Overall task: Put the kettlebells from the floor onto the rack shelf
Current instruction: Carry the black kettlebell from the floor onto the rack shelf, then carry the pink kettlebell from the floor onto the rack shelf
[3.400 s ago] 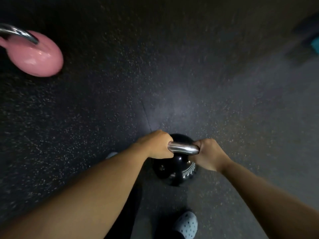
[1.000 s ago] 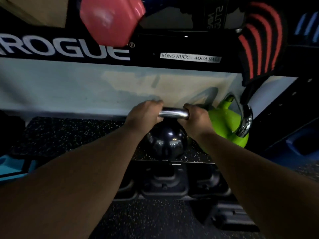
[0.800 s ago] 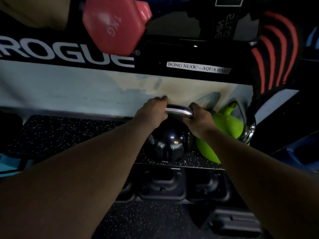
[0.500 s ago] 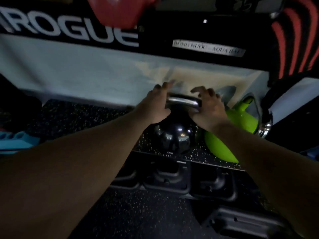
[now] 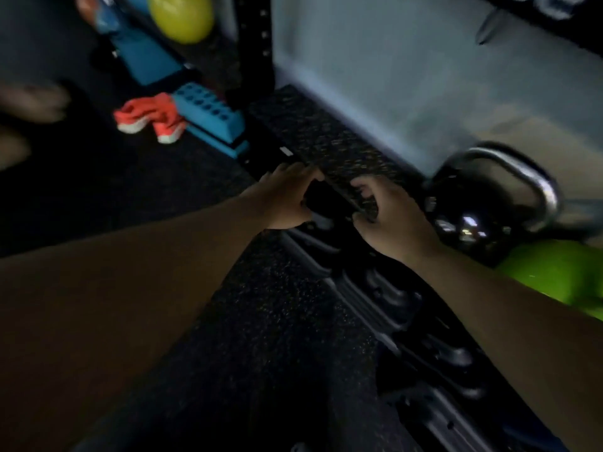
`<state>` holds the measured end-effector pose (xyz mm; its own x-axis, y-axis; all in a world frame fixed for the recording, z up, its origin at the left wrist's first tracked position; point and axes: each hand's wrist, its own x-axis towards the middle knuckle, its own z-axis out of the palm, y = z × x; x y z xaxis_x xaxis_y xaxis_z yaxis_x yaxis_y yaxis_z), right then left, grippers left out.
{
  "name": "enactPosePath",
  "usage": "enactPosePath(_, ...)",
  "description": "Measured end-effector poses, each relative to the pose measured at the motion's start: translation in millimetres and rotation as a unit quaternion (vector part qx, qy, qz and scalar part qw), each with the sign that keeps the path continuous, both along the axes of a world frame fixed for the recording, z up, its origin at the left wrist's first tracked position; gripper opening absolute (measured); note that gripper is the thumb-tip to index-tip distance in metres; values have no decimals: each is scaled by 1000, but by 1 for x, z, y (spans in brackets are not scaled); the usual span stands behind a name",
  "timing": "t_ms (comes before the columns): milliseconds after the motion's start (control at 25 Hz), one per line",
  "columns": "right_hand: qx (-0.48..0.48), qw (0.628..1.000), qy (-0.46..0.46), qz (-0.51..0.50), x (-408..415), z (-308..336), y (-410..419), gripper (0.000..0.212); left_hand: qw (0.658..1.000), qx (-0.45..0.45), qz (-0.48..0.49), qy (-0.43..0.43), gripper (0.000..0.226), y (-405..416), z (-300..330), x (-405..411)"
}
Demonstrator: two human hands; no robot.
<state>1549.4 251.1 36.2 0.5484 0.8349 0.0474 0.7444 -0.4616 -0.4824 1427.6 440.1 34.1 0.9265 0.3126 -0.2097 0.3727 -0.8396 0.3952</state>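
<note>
Black kettlebell (image 5: 470, 216) on rack shelf (image 5: 326, 141), right of frame, beside green kettlebell (image 5: 561, 272). Left hand (image 5: 287, 200) and right hand (image 5: 388, 220) empty, fingers loosely spread, frame centre.

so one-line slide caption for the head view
Both hands empty, off the black kettlebell parked beside the green kettlebell on the rack shelf.

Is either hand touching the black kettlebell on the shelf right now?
Apart. In the head view, the right hand sits left of the black kettlebell with shelf visible between; the left hand is farther left.
</note>
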Motion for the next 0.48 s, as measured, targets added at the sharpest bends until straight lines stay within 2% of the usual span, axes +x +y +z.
enactPosePath(120,-44,992,52,105,-90,-38,57,43,996,-5,81,38,64,41,-27,-136)
enactPosePath(240,-69,976,59,198,-203,-73,104,40,980,-25,186,73,61,58,-60,-288)
enactPosePath(480,-151,926,89,335,-464,-121,142,41,905,-87,399,117,54,4,-104,-590)
